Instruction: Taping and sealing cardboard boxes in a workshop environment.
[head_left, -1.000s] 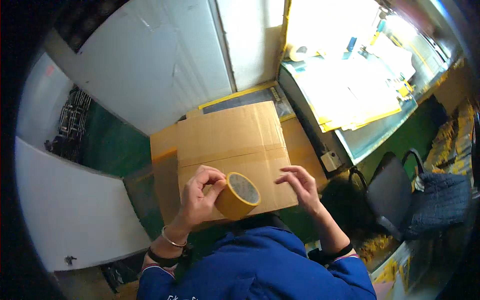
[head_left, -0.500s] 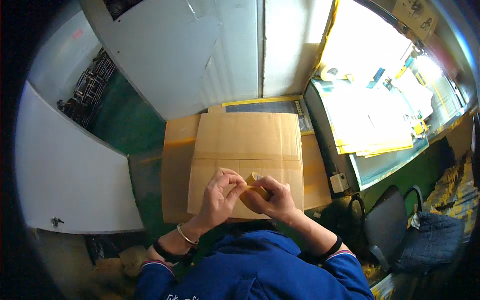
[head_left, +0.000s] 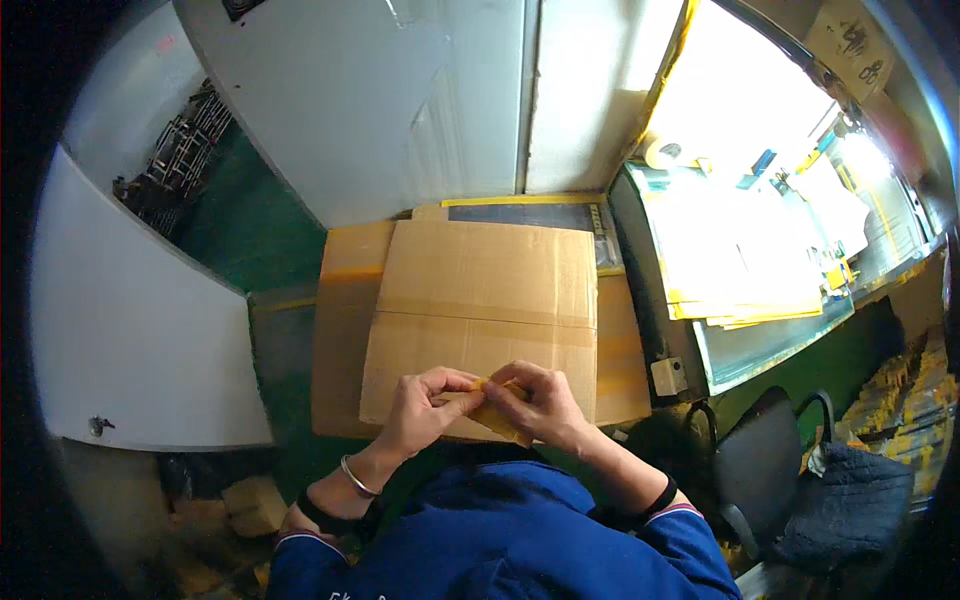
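**Both hands on a tape roll over a closed carton**

Green floor point(head_left: 255, 225) fills the left middle of the frame, bordered by pale grey panels point(head_left: 130, 330) at left and a large grey sheet point(head_left: 370, 100) across the top. At upper right a brightly lit desk point(head_left: 760, 330) carries stacks of yellow and white papers point(head_left: 760, 260), washed out by the glare. A dark chair point(head_left: 770, 470) stands at lower right with a dark blue padded cloth point(head_left: 850, 500) draped beside it.

Centre frame holds a brown cardboard box point(head_left: 480, 300), flaps closed, with a strip of tape point(head_left: 480, 318) running left to right across its top. It rests on another flattened piece of cardboard point(head_left: 340, 330) that shows at its left and right sides.

At the box's near edge, lower centre of the frame, the two hands meet. The left hand point(head_left: 425, 405) is curled, fingers bent inward, pinching at a yellowish tape roll point(head_left: 497, 418); a metal bangle point(head_left: 357, 477) sits on that wrist. The right hand point(head_left: 540, 405) is likewise closed around the roll from the other side, fingers folded over its top. The roll is mostly hidden between the fingers, seen edge-on, and sits just above the box's near rim. Whether a loose tape end is held cannot be told.

Blue sleeves point(head_left: 520, 540) come in from the bottom edge.
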